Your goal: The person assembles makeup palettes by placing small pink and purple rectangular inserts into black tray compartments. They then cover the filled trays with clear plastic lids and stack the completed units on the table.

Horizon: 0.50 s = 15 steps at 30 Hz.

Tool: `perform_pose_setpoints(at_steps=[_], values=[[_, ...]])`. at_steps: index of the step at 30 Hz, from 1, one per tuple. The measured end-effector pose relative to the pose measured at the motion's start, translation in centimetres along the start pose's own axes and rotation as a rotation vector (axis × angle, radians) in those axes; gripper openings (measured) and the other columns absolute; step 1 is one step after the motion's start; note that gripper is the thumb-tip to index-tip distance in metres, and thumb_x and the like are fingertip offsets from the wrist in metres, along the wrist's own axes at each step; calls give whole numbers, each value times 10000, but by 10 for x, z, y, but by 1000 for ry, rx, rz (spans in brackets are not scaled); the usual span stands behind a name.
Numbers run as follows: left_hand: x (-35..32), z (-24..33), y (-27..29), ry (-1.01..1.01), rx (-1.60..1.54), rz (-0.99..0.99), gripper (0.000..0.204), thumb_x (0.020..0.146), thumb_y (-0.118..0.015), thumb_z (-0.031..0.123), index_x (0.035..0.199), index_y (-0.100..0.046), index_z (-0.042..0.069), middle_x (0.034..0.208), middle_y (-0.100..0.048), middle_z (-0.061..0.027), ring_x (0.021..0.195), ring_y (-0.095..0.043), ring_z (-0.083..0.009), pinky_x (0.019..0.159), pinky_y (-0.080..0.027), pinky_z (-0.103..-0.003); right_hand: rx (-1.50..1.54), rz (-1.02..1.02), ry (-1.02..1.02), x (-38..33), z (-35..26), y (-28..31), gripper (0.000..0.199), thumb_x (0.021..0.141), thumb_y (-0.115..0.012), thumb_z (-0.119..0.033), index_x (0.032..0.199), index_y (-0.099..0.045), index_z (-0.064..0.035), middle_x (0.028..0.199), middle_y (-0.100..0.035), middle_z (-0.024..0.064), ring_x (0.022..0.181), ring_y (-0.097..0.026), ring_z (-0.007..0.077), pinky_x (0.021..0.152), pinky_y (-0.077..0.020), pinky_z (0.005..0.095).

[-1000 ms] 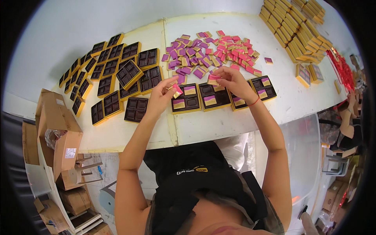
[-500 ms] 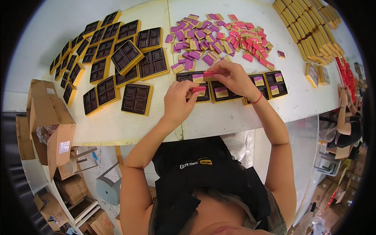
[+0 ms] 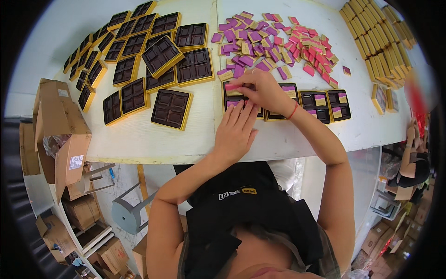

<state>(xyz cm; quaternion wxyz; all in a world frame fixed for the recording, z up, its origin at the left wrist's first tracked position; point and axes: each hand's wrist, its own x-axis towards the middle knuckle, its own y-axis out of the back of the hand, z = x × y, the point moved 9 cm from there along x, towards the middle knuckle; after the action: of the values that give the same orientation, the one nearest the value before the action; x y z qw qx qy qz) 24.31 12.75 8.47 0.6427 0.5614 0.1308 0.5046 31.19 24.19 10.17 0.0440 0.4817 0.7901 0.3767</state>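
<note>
A dark four-compartment tray with gold edge (image 3: 231,103) lies near the table's front edge. My right hand (image 3: 262,88) pinches a pink wrapped square (image 3: 231,86) over that tray's upper left compartment. My left hand (image 3: 236,128) lies flat on the tray's lower part, fingers together and pressing down. To the right sit three more trays (image 3: 325,101) holding wrapped squares. Behind them spreads a loose pile of purple squares (image 3: 241,44) and pink squares (image 3: 304,46).
Several unfilled dark trays (image 3: 139,60) cover the white table (image 3: 139,139) to the left, some stacked. Gold box lids (image 3: 381,42) are stacked at the far right. An open cardboard box (image 3: 60,125) stands at the table's left end; another person (image 3: 413,158) is at the right.
My head has shifted, so the table sits higher in view. My left hand went from holding a square to resting flat on the tray. My right hand carries a pink square to it.
</note>
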Motion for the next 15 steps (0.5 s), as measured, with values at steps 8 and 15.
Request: perform_pose_setpoints(at_steps=[8, 15], values=[[3, -1, 1, -40, 59, -18, 448, 854, -659, 175, 1287, -626, 68, 1320, -582, -85, 1244, -497, -298, 1101, -355, -485, -429, -22, 306, -13, -28, -14, 307, 753, -708, -77, 1042, -771, -159, 1131, -630, 102, 1067, -594, 285, 927, -483, 410], [8, -1, 8, -144, 195, 24, 419, 847, -650, 104, 1266, -657, 99, 1276, -611, -51, 1161, -539, -275, 1083, -369, -469, -222, 174, -87, -35, 45, 90, 244, 834, -707, -71, 1077, -726, -84, 1101, -684, 126, 1028, -620, 310, 902, -495, 396]])
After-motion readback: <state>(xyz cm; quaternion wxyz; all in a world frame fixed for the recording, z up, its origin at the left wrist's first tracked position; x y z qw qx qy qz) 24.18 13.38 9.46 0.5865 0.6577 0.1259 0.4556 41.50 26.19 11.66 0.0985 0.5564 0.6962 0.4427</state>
